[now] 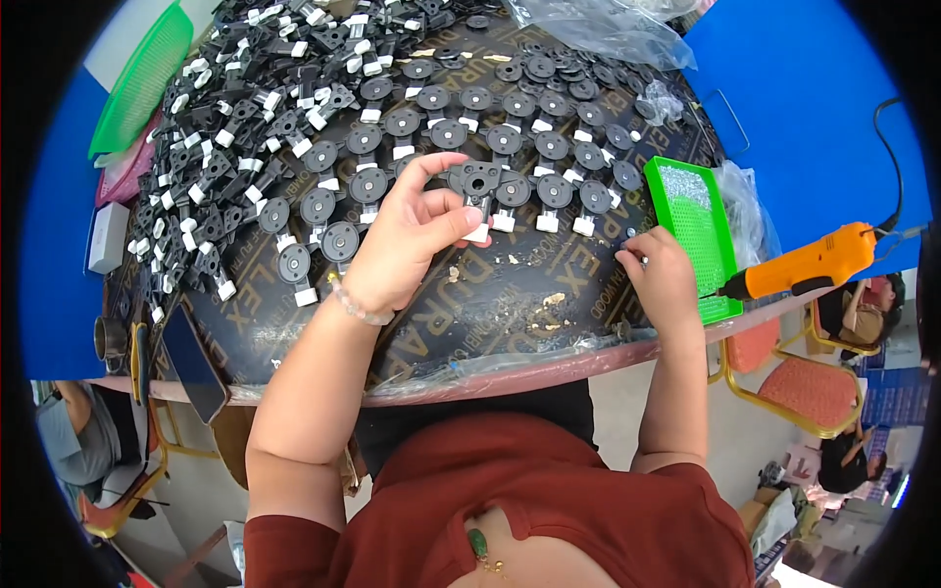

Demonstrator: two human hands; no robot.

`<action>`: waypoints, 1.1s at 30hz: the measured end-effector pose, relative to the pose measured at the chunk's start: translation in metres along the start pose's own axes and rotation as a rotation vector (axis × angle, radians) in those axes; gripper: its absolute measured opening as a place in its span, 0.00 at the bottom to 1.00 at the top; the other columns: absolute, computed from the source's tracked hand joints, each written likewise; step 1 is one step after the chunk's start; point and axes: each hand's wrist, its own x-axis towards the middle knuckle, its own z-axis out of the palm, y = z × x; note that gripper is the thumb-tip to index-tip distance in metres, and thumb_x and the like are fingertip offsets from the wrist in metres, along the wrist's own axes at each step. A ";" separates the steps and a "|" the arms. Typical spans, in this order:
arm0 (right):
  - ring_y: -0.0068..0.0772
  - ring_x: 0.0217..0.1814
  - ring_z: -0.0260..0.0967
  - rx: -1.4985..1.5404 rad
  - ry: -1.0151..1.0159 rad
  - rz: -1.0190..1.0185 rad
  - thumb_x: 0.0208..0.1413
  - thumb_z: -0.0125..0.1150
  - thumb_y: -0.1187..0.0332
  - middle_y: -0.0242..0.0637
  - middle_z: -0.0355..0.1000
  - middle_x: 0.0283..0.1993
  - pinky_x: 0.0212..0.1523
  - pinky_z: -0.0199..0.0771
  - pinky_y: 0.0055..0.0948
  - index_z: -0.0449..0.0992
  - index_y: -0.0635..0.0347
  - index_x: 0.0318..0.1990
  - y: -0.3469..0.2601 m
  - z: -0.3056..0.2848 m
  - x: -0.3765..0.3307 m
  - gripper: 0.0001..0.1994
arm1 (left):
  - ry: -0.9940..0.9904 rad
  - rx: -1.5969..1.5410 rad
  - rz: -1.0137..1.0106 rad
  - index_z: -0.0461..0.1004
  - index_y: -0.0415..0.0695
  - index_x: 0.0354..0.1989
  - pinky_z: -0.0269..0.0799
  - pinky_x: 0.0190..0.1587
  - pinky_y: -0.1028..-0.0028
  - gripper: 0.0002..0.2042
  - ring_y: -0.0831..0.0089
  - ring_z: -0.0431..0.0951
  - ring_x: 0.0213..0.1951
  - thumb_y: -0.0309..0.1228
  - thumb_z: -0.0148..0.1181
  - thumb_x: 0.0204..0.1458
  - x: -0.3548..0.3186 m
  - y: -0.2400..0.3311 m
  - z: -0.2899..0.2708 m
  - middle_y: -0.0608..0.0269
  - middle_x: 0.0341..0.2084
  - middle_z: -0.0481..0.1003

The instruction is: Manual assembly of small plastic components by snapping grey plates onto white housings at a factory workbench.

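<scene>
My left hand (417,230) is closed on a black plastic bracket (478,181) with a white end, held up over the table between thumb and fingers. A round hole shows in the bracket's black face. My right hand (665,279) pinches a small silvery piece, apparently a screw (644,261), just above the table beside the green tray (727,257). Silvery bits fill the tray's far end. Beyond my left hand, several similar brackets with black discs (475,98) on them lie in curved rows, white ends toward me.
Loose brackets (225,127) form a big heap at the left, and loose black discs (539,67) lie at the back. An orange electric screwdriver (809,263) reaches over the tray from the right. A phone (194,363) and a tape roll (110,338) sit near the left front edge.
</scene>
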 end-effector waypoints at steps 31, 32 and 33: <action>0.22 0.41 0.68 0.966 -0.141 -0.312 0.61 0.56 0.74 0.37 0.64 0.50 0.41 0.71 0.23 0.75 0.65 0.37 -0.136 0.021 0.098 0.05 | 0.098 0.000 0.219 0.59 0.42 0.61 0.79 0.41 0.75 0.27 0.81 0.75 0.38 0.16 0.58 0.53 0.000 -0.003 -0.003 0.69 0.33 0.68; 0.27 0.45 0.68 0.926 -0.125 -0.294 0.61 0.56 0.73 0.39 0.65 0.50 0.44 0.71 0.27 0.76 0.64 0.37 -0.137 0.020 0.095 0.04 | 0.090 0.042 0.215 0.59 0.42 0.61 0.79 0.40 0.76 0.26 0.82 0.75 0.37 0.16 0.59 0.53 0.001 -0.003 -0.004 0.69 0.33 0.68; 0.27 0.45 0.68 0.925 -0.129 -0.291 0.61 0.56 0.73 0.39 0.65 0.50 0.44 0.71 0.27 0.76 0.64 0.37 -0.136 0.021 0.093 0.04 | 0.079 0.085 0.210 0.60 0.43 0.60 0.78 0.39 0.76 0.26 0.84 0.74 0.36 0.16 0.59 0.53 0.001 -0.003 -0.004 0.68 0.33 0.68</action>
